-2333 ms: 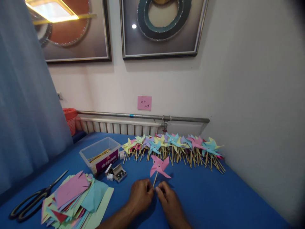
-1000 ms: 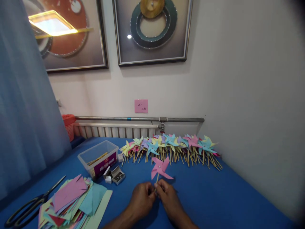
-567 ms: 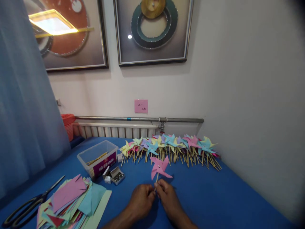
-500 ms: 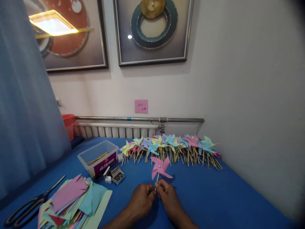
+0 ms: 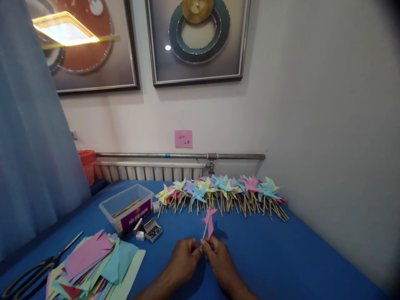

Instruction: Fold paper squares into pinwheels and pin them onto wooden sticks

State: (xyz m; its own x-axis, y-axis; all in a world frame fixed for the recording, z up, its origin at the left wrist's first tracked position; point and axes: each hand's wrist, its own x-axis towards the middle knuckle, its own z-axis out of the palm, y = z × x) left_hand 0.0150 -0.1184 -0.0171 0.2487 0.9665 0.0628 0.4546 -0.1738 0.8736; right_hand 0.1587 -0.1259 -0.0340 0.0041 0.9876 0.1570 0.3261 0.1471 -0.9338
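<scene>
A pink paper pinwheel (image 5: 210, 223) on a thin wooden stick stands up between my hands, turned nearly edge-on. My right hand (image 5: 220, 259) pinches the stick below the blades. Close against it on the left, my left hand (image 5: 185, 259) has its fingers closed at the stick's lower end. That end is mostly hidden by the fingers. Beyond them, a long row of finished pinwheels (image 5: 221, 185) in several colours lies with sticks pointing towards me.
To the left are a clear plastic box (image 5: 133, 216) with sticks, a small open box of metal pins (image 5: 153, 230), a pile of cut paper (image 5: 90, 258) and black-handled scissors (image 5: 43, 266). A blue cloth (image 5: 275, 254) covers the table; a radiator (image 5: 146, 171) stands behind.
The pinwheel has been turned in my fingers from facing me to nearly edge-on. Both hands stay in about the same place, and the view has shifted slightly.
</scene>
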